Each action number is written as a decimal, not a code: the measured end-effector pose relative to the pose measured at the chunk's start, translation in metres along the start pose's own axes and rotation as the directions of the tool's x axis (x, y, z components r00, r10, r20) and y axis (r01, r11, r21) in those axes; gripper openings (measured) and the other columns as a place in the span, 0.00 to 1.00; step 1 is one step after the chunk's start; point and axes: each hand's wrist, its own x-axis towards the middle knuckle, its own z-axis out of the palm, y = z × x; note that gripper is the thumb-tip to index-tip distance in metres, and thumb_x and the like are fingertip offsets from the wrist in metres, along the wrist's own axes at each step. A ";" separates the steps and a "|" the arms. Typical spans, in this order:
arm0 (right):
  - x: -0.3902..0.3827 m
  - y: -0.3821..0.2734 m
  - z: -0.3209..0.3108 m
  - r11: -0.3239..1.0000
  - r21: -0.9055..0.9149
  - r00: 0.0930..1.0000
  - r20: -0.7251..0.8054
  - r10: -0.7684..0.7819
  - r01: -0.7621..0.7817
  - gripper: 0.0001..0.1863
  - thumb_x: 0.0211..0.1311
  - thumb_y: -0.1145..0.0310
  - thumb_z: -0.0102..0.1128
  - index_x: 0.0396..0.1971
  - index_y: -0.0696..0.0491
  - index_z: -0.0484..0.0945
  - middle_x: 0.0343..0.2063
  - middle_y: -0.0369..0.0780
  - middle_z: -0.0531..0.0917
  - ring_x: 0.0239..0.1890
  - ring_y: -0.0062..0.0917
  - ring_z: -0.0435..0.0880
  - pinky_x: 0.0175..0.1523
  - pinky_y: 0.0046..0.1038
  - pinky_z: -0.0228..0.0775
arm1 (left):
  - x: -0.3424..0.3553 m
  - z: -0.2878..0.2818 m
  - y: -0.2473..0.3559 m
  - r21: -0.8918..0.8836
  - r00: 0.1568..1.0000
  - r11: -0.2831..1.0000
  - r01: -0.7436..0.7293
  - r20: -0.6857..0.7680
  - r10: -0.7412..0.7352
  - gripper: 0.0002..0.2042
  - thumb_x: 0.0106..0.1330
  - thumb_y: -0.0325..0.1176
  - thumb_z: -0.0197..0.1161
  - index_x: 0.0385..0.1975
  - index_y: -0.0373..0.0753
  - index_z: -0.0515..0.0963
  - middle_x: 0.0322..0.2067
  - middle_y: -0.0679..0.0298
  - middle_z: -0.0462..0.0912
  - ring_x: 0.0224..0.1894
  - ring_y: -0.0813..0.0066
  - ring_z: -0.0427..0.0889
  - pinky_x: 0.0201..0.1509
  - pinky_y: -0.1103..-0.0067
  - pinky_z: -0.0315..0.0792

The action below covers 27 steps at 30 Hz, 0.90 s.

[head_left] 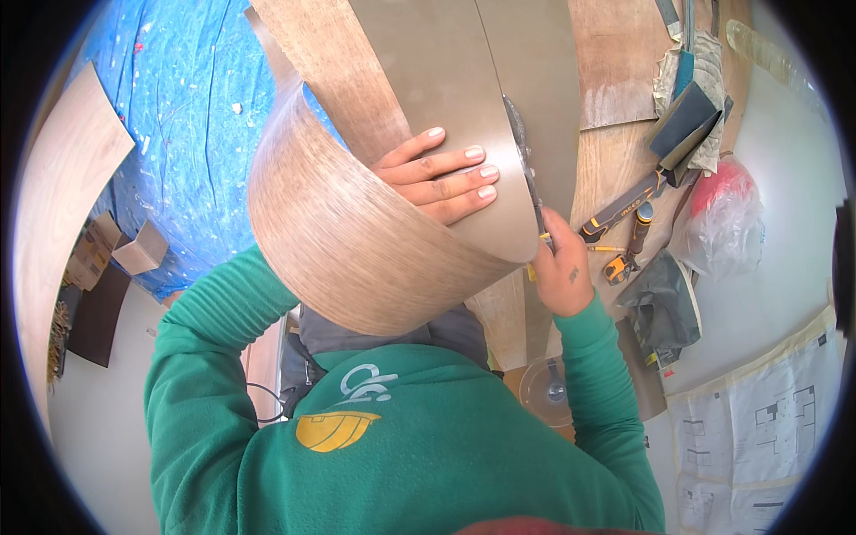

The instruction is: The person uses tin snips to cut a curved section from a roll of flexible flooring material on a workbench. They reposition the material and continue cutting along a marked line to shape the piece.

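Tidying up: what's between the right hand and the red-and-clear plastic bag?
The head view shows an orange tape measure, slim yellow stick, dark cylindrical handle and long black tool.

Scattered tools, bags and paper plans at the right; a blue sheet and boxes at the left.
A speckled blue plastic sheet (196,143) spreads across the upper left, a pale wood-look plank (67,178) standing out along the rim. Below it are a brown cardboard box (92,251), a small pale box (142,249) and a dark brown panel (98,316). At the right, dark folded pieces (685,120) lie against a crumpled light cloth (709,80). Nearby are a long black-and-yellow tool (622,207), a yellow pencil (606,249) and an orange-and-black tape measure (616,269). A clear plastic bag (736,227) with red inside sits above a dark grey pouch (664,303). Sheets of line drawings (753,428) fill the lower right.
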 end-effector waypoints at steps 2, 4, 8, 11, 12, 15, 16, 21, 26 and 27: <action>0.000 0.000 0.000 1.000 0.007 1.000 -0.002 0.016 -0.016 0.20 0.76 0.58 0.64 0.51 0.61 0.79 0.29 0.39 0.81 0.32 0.21 0.77 0.40 0.28 0.73 | 0.001 0.000 0.001 -0.014 1.000 1.000 0.010 -0.007 -0.010 0.19 0.71 0.34 0.60 0.59 0.42 0.84 0.62 0.61 0.86 0.70 0.58 0.80 0.80 0.53 0.59; 0.000 0.002 0.000 0.998 0.014 0.998 0.000 0.059 -0.059 0.19 0.76 0.57 0.65 0.50 0.61 0.79 0.28 0.39 0.81 0.31 0.20 0.76 0.39 0.27 0.72 | 0.000 0.001 0.001 -0.015 1.000 1.000 0.015 -0.016 -0.015 0.18 0.70 0.34 0.61 0.59 0.42 0.84 0.62 0.61 0.87 0.70 0.58 0.80 0.80 0.53 0.59; -0.002 0.009 -0.003 0.992 0.017 0.992 0.009 0.126 -0.126 0.20 0.75 0.58 0.65 0.50 0.61 0.79 0.28 0.39 0.81 0.31 0.20 0.77 0.39 0.27 0.73 | 0.002 -0.001 0.001 0.002 1.000 1.000 0.008 -0.008 -0.008 0.18 0.72 0.37 0.59 0.59 0.41 0.84 0.61 0.61 0.87 0.69 0.57 0.81 0.80 0.53 0.59; -0.001 0.004 -0.002 0.999 -0.025 0.999 -0.011 0.036 -0.036 0.20 0.75 0.58 0.66 0.51 0.61 0.79 0.30 0.40 0.82 0.32 0.21 0.78 0.41 0.28 0.74 | 0.002 -0.003 0.003 0.000 1.000 1.000 0.004 -0.001 -0.004 0.19 0.80 0.42 0.51 0.58 0.41 0.84 0.61 0.60 0.87 0.69 0.57 0.81 0.80 0.53 0.59; -0.001 0.001 -0.001 0.999 -0.046 1.000 -0.021 -0.009 0.008 0.20 0.75 0.58 0.66 0.51 0.61 0.79 0.30 0.40 0.83 0.33 0.21 0.79 0.41 0.28 0.74 | 0.001 -0.002 0.003 -0.004 1.000 1.000 -0.005 -0.003 0.005 0.21 0.82 0.44 0.48 0.58 0.41 0.84 0.61 0.59 0.87 0.69 0.56 0.81 0.80 0.52 0.59; 0.001 -0.003 -0.001 1.000 0.002 1.000 -0.002 -0.025 0.025 0.20 0.75 0.59 0.65 0.52 0.61 0.79 0.32 0.41 0.84 0.34 0.22 0.81 0.43 0.28 0.75 | 0.000 -0.003 0.005 0.010 1.000 1.000 -0.013 0.003 0.013 0.27 0.86 0.50 0.38 0.58 0.40 0.84 0.61 0.59 0.87 0.69 0.56 0.81 0.79 0.52 0.59; 0.001 -0.005 -0.001 1.000 0.008 1.000 -0.001 -0.023 0.023 0.19 0.75 0.60 0.65 0.52 0.61 0.79 0.32 0.41 0.84 0.34 0.22 0.81 0.43 0.28 0.75 | 0.000 -0.003 0.005 0.016 1.000 1.000 -0.014 0.007 0.014 0.29 0.87 0.51 0.35 0.58 0.40 0.84 0.61 0.59 0.87 0.69 0.56 0.81 0.79 0.51 0.59; 0.003 -0.007 0.000 1.000 -0.004 1.000 -0.009 -0.024 0.024 0.17 0.75 0.61 0.64 0.51 0.61 0.80 0.31 0.40 0.83 0.33 0.20 0.78 0.41 0.28 0.74 | 0.000 -0.003 0.005 0.019 1.000 1.000 -0.004 0.004 0.004 0.25 0.85 0.48 0.42 0.59 0.41 0.84 0.61 0.59 0.86 0.69 0.56 0.81 0.79 0.51 0.60; 0.002 -0.001 0.002 0.999 0.003 0.999 -0.018 0.045 -0.045 0.16 0.76 0.61 0.64 0.48 0.60 0.80 0.28 0.37 0.81 0.30 0.18 0.75 0.38 0.26 0.71 | 0.001 -0.005 0.006 0.005 1.000 1.000 0.019 0.011 -0.019 0.19 0.79 0.41 0.52 0.60 0.41 0.83 0.62 0.59 0.86 0.69 0.56 0.81 0.80 0.52 0.60; 0.002 -0.001 0.002 0.999 0.011 0.999 -0.023 0.049 -0.049 0.16 0.76 0.61 0.64 0.48 0.60 0.80 0.27 0.36 0.80 0.30 0.17 0.74 0.37 0.26 0.71 | 0.001 -0.006 0.008 0.005 1.000 1.000 0.025 0.007 -0.025 0.18 0.77 0.39 0.55 0.60 0.41 0.83 0.62 0.59 0.86 0.69 0.56 0.80 0.80 0.52 0.60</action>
